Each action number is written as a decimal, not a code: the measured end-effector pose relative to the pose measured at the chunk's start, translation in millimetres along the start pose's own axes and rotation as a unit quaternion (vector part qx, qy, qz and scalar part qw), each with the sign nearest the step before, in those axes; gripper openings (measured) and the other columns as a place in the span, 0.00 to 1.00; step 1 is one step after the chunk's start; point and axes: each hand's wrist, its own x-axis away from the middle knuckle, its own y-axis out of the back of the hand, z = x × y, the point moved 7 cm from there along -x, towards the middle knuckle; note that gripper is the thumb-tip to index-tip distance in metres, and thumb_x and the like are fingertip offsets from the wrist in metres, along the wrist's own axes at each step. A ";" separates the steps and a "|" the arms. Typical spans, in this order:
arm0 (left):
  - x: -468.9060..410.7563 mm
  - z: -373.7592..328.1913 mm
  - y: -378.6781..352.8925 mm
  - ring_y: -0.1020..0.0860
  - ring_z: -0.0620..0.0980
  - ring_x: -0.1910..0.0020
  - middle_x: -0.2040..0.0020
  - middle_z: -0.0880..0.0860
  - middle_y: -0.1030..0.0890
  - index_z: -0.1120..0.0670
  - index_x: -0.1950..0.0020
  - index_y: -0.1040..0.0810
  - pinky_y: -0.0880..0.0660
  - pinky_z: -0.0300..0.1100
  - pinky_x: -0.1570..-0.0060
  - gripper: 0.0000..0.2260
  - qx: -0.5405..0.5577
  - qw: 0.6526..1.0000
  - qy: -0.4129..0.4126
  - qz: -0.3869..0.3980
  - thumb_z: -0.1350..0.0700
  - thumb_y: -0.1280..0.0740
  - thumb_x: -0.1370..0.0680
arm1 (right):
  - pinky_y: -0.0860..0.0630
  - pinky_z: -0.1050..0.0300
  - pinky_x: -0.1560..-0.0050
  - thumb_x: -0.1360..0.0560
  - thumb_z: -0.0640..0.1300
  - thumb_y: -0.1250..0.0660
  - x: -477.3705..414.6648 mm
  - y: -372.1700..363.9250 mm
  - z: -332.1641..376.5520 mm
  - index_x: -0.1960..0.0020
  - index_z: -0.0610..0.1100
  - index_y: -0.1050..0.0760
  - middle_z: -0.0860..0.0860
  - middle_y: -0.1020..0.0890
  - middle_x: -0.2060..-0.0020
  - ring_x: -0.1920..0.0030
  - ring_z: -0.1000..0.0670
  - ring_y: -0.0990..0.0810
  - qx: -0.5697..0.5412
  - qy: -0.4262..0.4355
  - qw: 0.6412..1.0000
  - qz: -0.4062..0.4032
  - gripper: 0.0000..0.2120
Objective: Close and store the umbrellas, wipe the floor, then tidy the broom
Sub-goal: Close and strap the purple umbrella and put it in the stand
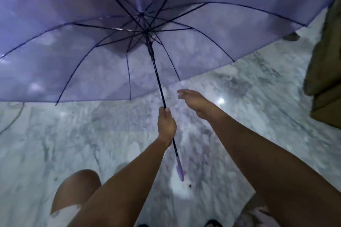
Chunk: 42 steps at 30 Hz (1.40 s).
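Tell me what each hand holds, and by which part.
The left hand grips the purple umbrella by its black shaft, above the handle. The right hand holds nothing.

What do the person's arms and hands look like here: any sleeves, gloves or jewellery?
The left arm and right arm are bare up to the frame edge: no sleeve, watch or bracelet shows. The left hand and right hand wear no gloves; blur leaves rings uncertain.

The left hand grips the dark shaft of an open purple umbrella, its canopy spread above a marble floor. The right hand hangs just beside the shaft, fingers relaxed.
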 end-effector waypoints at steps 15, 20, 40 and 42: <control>263.6 -408.6 67.8 0.33 0.50 0.69 0.72 0.60 0.34 0.61 0.68 0.31 0.37 0.43 0.68 0.15 -0.100 0.984 0.081 0.119 0.61 0.41 0.21 | 0.25 0.54 0.50 0.19 0.43 0.33 332.1 136.9 260.5 0.49 0.48 0.22 0.52 0.14 0.54 0.52 0.51 0.15 -0.235 -0.061 0.970 -0.004 0.02; 305.9 -499.6 55.7 0.32 0.55 0.71 0.67 0.61 0.23 0.63 0.63 0.26 0.33 0.48 0.72 0.19 -0.154 0.962 -0.009 0.225 0.51 0.39 0.18 | 0.23 0.51 0.43 0.19 0.44 0.35 416.6 199.1 298.2 0.51 0.46 0.22 0.52 0.13 0.53 0.45 0.50 0.16 -0.260 -0.059 0.959 -0.098 0.05; 602.4 -592.0 64.5 0.41 0.48 0.82 0.80 0.51 0.38 0.53 0.74 0.36 0.48 0.39 0.76 0.25 -0.193 0.610 -0.226 0.735 0.45 0.39 0.18 | 0.25 0.64 0.73 0.17 0.57 0.41 935.7 204.5 298.4 0.58 0.46 0.28 0.52 0.19 0.68 0.75 0.54 0.19 -0.495 0.106 0.523 -0.685 0.18; 648.6 -581.7 81.0 0.42 0.46 0.82 0.80 0.50 0.39 0.53 0.72 0.35 0.49 0.38 0.76 0.24 -0.191 0.560 -0.213 0.778 0.47 0.39 0.18 | 0.30 0.65 0.79 0.16 0.56 0.43 990.4 169.9 297.8 0.61 0.45 0.28 0.54 0.24 0.77 0.78 0.55 0.22 -0.483 0.128 0.487 -0.716 0.20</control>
